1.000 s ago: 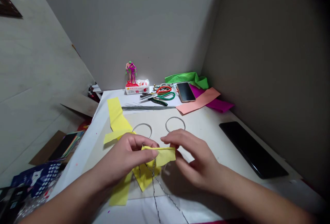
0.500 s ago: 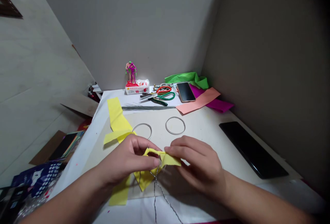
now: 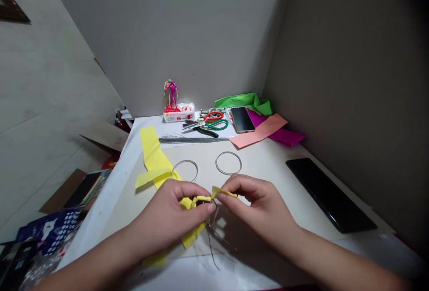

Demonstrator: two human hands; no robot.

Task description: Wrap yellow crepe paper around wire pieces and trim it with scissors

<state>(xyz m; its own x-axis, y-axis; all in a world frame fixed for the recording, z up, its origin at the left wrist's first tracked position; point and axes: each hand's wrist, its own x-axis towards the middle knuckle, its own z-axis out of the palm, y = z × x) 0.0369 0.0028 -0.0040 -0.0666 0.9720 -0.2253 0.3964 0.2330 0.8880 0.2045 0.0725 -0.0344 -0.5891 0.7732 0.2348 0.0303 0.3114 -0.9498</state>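
Observation:
My left hand pinches a twisted wire frame, partly wrapped in yellow, between thumb and fingers. Thin wire ends dangle below it, somewhat blurred. Thumb and forefinger of my right hand grip the loose end of a yellow crepe-like strip where it leaves the wire. Behind and under my left hand lie more yellow strips, partly covered by it. Just beyond my hands are two wire rings, one on the left and one on the right.
Scissors with pliers, a bundle of thin wires and a phone lie at the back. A small figure stands on a box. Salmon, magenta and green strips lie back right. A black slab lies right.
My right hand has turned and pulled the strip's end up, pinching it closer to the wire. The wire frame has rotated, so its dangling ends have swung.

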